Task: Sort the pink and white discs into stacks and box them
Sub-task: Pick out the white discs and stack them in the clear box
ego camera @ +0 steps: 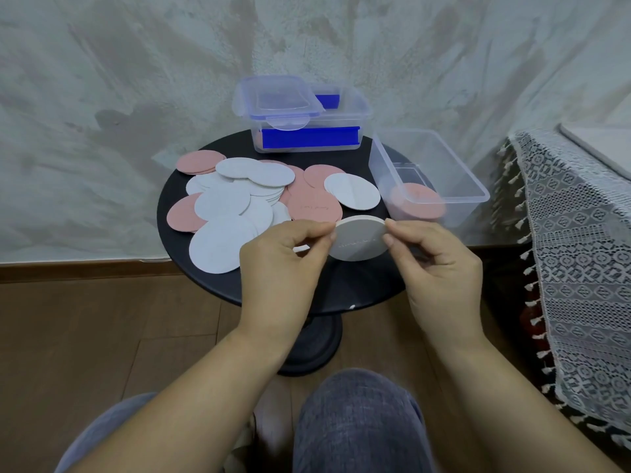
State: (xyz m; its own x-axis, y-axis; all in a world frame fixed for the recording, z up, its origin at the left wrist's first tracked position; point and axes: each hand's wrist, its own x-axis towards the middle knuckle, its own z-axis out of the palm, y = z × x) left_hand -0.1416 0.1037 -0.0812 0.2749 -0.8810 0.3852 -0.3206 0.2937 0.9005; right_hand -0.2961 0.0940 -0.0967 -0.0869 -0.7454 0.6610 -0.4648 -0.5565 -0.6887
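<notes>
Discs in pink and white lie scattered across the round black surface [191, 268] at the centre of the frame, while you hold a small white stack [358, 238] just above its near edge. Your left hand [283, 264] pinches the stack's left rim between thumb and fingertips, and your right hand [437, 264] pinches the right rim the same way, so both are closed on it. The loose white discs [225, 199] overlap in a fan at centre left, with pink discs [314, 203] showing under and beside them. A pink stack [418, 201] already lies in the clear open box [478, 196] at right of centre; a second box [307, 138] with blue clips stands at the back, its lid [278, 97] resting loose on top. Judging by their look, these discs are thin, light and fairly stiff, like card or coaster board, and should slide easily over one another. A stack held only at the rims could shear or spill, so you would do well to keep the pinch on opposite edges, square the stack with your fingertips, and support it from beneath when you carry it. Single discs lying flat will likely be hard to lift; slide each to an overlap or the surface's edge first.
</notes>
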